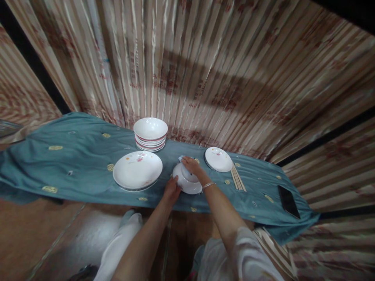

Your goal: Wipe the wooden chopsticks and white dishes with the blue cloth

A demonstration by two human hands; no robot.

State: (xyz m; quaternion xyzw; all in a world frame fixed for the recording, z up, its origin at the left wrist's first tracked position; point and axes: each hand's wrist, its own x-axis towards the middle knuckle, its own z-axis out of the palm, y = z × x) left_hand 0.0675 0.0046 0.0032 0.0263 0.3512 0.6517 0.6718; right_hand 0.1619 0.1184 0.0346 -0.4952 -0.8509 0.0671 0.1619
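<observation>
The left hand (172, 190) grasps the dish (191, 190) by its rim near the table's (88, 164) front edge, presumably bracing it; the right hand (191, 166) clasps a cloth (181, 158) against it.

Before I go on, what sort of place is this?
Probably a makeshift indoor booth with a dish table: a patterned curtain hangs behind, a black pole slants at the left, and plates rest on a green tablecloth.
</observation>
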